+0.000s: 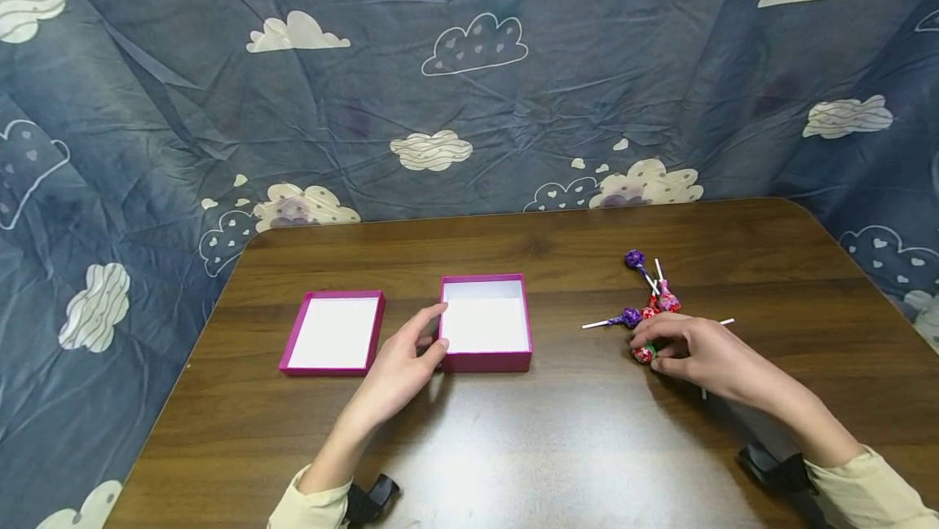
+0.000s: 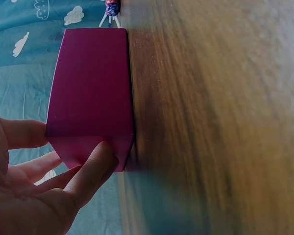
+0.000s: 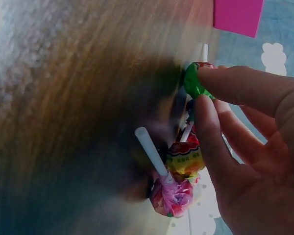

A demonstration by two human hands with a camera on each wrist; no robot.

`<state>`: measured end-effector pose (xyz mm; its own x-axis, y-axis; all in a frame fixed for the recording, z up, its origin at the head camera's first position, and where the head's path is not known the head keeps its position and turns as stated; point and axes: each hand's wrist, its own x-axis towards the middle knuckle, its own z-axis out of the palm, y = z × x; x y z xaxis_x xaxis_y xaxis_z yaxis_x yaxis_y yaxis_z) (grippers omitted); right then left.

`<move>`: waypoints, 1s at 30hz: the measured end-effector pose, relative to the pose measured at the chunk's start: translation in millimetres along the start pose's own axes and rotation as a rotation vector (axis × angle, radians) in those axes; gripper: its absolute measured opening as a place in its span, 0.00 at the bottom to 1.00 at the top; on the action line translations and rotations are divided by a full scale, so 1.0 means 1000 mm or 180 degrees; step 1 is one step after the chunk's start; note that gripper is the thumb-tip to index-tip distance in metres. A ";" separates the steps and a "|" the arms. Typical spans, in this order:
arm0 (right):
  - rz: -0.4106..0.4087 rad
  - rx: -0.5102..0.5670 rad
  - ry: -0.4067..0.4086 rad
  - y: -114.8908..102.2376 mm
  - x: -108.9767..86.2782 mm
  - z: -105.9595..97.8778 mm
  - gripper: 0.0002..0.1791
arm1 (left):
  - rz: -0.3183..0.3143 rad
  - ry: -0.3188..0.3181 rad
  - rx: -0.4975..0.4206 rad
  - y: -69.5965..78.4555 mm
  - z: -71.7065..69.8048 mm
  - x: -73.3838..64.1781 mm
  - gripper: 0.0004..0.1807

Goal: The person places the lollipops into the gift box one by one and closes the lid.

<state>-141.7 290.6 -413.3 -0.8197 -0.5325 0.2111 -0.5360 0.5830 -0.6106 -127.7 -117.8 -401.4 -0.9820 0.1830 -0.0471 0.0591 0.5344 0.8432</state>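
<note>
My left hand (image 1: 402, 362) rests on the left side of an open magenta box (image 1: 487, 362) with a white inside. In the left wrist view its thumb and fingers touch the box's end wall (image 2: 90, 83) without curling round it. At the right, my right hand (image 1: 700, 354) pinches a lollipop with a red and green wrapper (image 1: 644, 354) between thumb and fingers. In the right wrist view the green side of that lollipop (image 3: 192, 82) shows at the fingertips. Close under the hand lie a yellow and red lollipop (image 3: 185, 160) and a pink lollipop (image 3: 171, 197).
Left of the box lies a shallow magenta lid (image 1: 332, 374), white inside up. Two purple lollipops (image 1: 629, 317) and more lollipops lie in a loose cluster round the right hand, sticks pointing several ways. A blue cloth with clouds (image 1: 469, 121) hangs behind the wooden table (image 1: 557, 447).
</note>
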 end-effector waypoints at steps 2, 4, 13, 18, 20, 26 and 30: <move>0.0113 0.0008 -0.0030 -0.001 0.001 0.000 0.20 | 0.0000 0.0005 -0.0006 0.000 0.000 0.000 0.28; 0.0234 0.0008 -0.0052 -0.002 0.002 0.000 0.18 | 0.0009 0.0013 -0.0004 0.000 0.001 0.000 0.28; 0.0605 -0.0066 -0.0185 -0.003 0.007 0.000 0.14 | 0.0016 0.0023 -0.0004 -0.001 0.001 0.000 0.28; 0.0598 -0.0105 -0.0244 -0.002 0.009 0.004 0.14 | 0.0032 0.0031 -0.0016 -0.002 0.001 -0.001 0.28; 0.0576 -0.0127 -0.0234 -0.003 0.010 0.005 0.14 | 0.0037 0.0032 -0.0017 -0.003 0.001 -0.001 0.28; 0.0526 0.0040 -0.0203 -0.008 0.013 0.010 0.12 | 0.0023 0.0025 -0.0009 -0.004 0.001 0.000 0.28; 0.0464 0.0183 -0.0044 -0.013 0.017 0.013 0.11 | 0.0015 0.0028 -0.0008 -0.004 0.001 0.000 0.28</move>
<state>-145.6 266.2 -411.5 -0.8849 -0.4533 0.1066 -0.3986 0.6188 -0.6769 -127.8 -118.7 -405.3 -0.9832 0.1783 -0.0385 0.0633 0.5314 0.8447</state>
